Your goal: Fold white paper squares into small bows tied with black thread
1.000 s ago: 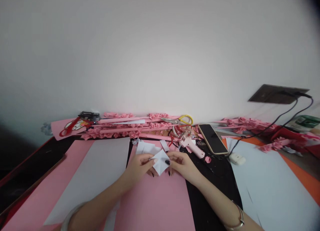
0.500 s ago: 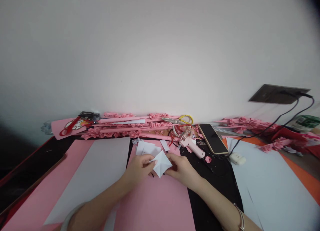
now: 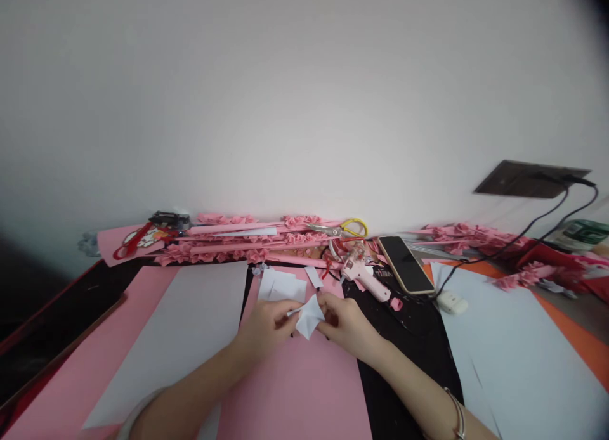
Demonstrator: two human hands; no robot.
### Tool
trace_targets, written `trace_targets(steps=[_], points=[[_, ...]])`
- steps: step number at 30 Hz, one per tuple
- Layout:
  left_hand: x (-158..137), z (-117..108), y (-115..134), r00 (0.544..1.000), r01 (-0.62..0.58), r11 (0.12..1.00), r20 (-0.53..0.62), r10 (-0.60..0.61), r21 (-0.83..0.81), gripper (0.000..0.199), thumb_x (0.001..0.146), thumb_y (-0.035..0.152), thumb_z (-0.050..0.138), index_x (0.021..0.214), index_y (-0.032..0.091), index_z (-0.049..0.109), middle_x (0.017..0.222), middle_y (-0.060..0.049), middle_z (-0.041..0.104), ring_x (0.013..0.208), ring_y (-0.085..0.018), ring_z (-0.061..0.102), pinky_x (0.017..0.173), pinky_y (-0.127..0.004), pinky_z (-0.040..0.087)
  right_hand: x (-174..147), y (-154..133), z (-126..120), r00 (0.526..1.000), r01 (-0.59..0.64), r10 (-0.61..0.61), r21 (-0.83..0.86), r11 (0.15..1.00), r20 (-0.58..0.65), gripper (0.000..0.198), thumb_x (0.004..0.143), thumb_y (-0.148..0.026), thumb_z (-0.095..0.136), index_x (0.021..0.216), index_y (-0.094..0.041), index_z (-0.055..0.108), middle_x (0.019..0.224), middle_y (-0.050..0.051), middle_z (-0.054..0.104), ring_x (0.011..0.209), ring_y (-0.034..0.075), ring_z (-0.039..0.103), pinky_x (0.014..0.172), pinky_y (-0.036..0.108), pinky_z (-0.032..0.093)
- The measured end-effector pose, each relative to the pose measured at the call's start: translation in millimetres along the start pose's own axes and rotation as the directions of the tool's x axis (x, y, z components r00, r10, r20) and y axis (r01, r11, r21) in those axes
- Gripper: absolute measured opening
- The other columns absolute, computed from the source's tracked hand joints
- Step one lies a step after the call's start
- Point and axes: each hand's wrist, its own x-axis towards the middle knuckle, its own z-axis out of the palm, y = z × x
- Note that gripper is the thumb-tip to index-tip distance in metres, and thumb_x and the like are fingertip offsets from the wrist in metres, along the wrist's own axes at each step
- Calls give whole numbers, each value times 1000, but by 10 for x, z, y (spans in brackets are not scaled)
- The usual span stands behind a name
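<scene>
Between my two hands is a small white square of creased paper, its sides bent up along the folds. My left hand pinches its left corner with thumb and fingers. On the opposite side, my right hand grips the right edge, and some of its fingertips are hidden behind the paper. Both hands are above a sheet of pink paper. Just beyond them lie several white paper squares and a narrow white strip.
Behind lie pink paper flower stems, yellow-handled scissors and red-handled scissors. To the right are a pink glue gun, a phone, a white plug-like block and white sheets. Black cords run from the wall socket.
The white paper, flatter and diamond-shaped before, is now bent inward along its creases. My left hand has shifted slightly, uncovering more of the squares behind; my right hand has barely moved.
</scene>
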Motion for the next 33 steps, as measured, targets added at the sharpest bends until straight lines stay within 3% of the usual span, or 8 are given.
trace_targets(steps=[3,9,13,16,21,28,33], points=[[-2,4,6,1000,5,999,1,-5,-34,24,81,20,47,92,21,69,65,1,65,62,-13,60,58,-21,44,1,21,6,1000,-2,2,-41,999,-15,6,75,-11,56,74,-16,52,57,-5,49,49,8,45,47,18,33],[7,-6,29,995,83,968,67,-69,-236,23,81,24,49,94,18,67,73,-2,67,66,-16,64,63,-24,49,19,-11,-2,996,58,-66,-128,990,-57,19,71,-2,50,60,-16,45,54,-6,39,50,7,36,49,18,27],[10,-28,47,995,65,953,95,-38,-297,20,78,28,56,90,17,67,73,-2,65,70,-16,61,64,-24,47,17,-39,-11,990,90,-104,-138,986,-98,21,73,-2,46,58,-16,42,55,-6,36,51,8,34,49,19,26],[13,-41,47,997,41,970,73,-25,-239,14,71,27,64,81,17,67,71,1,65,69,-15,59,62,-21,43,6,-54,-13,993,64,-77,-129,990,-95,21,74,-4,47,58,-17,41,53,-6,35,49,8,33,48,19,26],[13,-47,18,997,64,989,54,-57,-132,18,76,26,56,66,17,68,62,0,67,62,-15,60,59,-22,44,-12,-71,2,997,66,-69,-110,992,-23,26,79,-12,50,55,-17,42,49,-6,37,46,8,32,44,19,25],[4,-29,-10,992,100,963,-52,-116,-249,22,75,26,59,55,16,58,54,1,62,52,-12,59,54,-22,47,7,-24,8,993,-17,8,-75,997,-115,31,75,-20,61,52,-17,39,47,-8,34,44,7,30,43,19,23],[35,-52,-14,986,112,917,-70,-150,-382,18,76,28,60,63,15,60,57,1,63,55,-13,60,56,-23,48,2,10,-3,987,-25,32,45,999,-158,24,84,-23,49,60,-18,45,49,-5,45,43,8,39,43,19,30]])
